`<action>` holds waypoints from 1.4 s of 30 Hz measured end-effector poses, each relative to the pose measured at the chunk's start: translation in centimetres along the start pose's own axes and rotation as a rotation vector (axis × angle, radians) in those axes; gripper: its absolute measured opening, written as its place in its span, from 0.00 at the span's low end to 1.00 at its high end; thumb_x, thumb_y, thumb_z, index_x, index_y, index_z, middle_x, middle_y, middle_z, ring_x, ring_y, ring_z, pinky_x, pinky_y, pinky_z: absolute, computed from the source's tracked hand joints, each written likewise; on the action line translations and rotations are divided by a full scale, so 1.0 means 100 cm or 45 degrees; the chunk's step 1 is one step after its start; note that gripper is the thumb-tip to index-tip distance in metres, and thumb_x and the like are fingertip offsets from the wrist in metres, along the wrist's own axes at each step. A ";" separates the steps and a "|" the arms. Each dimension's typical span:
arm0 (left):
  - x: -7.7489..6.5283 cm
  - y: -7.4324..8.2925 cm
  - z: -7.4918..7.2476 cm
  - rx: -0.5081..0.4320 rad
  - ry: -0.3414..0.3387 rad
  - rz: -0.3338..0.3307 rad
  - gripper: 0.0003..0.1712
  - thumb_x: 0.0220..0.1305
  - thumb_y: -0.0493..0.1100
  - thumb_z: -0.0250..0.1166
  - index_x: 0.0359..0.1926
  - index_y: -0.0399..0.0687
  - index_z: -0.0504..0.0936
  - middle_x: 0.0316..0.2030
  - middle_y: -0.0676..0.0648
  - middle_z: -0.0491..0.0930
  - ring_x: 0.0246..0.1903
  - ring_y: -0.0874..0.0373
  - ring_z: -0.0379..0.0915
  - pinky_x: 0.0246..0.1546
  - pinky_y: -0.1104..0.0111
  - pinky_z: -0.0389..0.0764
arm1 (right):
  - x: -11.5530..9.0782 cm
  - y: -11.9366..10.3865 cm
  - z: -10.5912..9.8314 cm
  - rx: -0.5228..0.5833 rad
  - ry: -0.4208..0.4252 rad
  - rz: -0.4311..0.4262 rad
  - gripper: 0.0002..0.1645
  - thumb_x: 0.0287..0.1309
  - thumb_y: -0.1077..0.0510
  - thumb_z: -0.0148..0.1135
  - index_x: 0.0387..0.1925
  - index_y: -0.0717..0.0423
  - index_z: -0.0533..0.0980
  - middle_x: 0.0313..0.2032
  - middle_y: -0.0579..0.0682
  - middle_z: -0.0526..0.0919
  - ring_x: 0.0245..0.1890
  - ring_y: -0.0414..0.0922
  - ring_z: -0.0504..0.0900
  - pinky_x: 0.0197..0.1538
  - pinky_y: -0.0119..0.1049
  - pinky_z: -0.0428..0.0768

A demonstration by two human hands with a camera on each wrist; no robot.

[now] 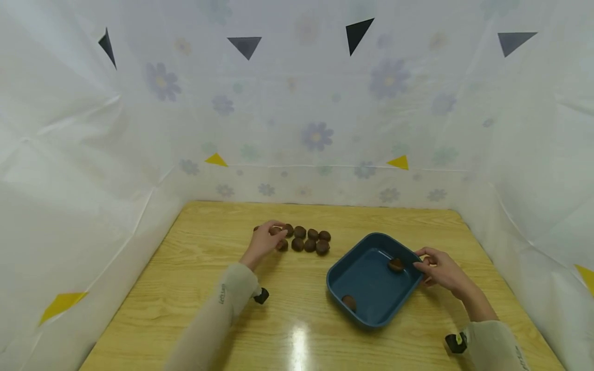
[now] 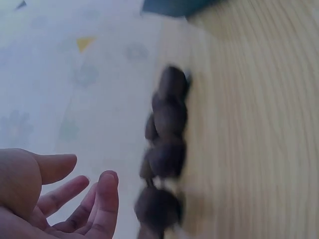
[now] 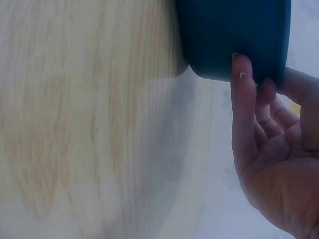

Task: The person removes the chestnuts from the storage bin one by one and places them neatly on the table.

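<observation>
Two rows of brown chestnuts (image 1: 310,245) lie on the table, and the left hand (image 1: 265,241) hovers at the left end of these rows. In the left wrist view the thumb and fingers (image 2: 107,194) are apart with nothing between them, beside the blurred chestnuts (image 2: 167,159). A blue rectangular tray (image 1: 366,322) stands right of the rows. The right hand (image 1: 443,270) pinches its right rim, thumb on top and fingers against the outer wall, as the right wrist view also shows. Inside the tray sit one chestnut (image 1: 396,265) near the right wall and another chestnut (image 1: 349,302) at the front left.
The wood-grain table (image 1: 204,319) is enclosed by white sheeting (image 1: 315,103) at the back and both sides. Dark wrist-camera mounts stick out near the left cuff (image 1: 261,296) and the right cuff (image 1: 457,342).
</observation>
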State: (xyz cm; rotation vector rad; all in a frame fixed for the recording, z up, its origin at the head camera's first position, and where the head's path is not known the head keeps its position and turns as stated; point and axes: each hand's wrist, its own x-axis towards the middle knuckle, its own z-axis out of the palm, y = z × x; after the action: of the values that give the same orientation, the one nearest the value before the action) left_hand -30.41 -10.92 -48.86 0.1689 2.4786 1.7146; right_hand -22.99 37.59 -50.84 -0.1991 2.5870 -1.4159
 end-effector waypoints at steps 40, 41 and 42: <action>-0.002 0.093 0.233 -0.776 -0.386 -0.443 0.19 0.74 0.45 0.66 0.61 0.44 0.77 0.60 0.37 0.74 0.55 0.38 0.78 0.54 0.49 0.86 | -0.006 -0.002 -0.003 0.050 0.008 0.052 0.28 0.77 0.57 0.58 0.67 0.71 0.66 0.36 0.62 0.82 0.31 0.54 0.88 0.36 0.46 0.90; -0.001 0.094 0.237 -0.764 -0.367 -0.459 0.20 0.74 0.45 0.66 0.62 0.44 0.76 0.61 0.38 0.74 0.55 0.38 0.78 0.54 0.49 0.86 | -0.006 -0.002 -0.002 0.050 0.009 0.052 0.28 0.77 0.57 0.58 0.67 0.71 0.66 0.36 0.62 0.82 0.31 0.55 0.88 0.36 0.46 0.90; -0.001 0.093 0.241 -0.750 -0.350 -0.473 0.22 0.74 0.46 0.65 0.63 0.44 0.76 0.62 0.38 0.74 0.55 0.38 0.77 0.54 0.48 0.86 | -0.007 -0.002 -0.002 0.050 0.010 0.053 0.28 0.77 0.57 0.58 0.67 0.71 0.66 0.36 0.62 0.82 0.31 0.55 0.88 0.37 0.47 0.90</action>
State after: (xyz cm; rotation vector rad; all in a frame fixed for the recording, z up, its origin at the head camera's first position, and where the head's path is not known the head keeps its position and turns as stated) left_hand -26.15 14.52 -48.53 -0.1022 1.6083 1.9912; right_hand -22.35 37.80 -50.47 -0.1343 2.5514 -1.4546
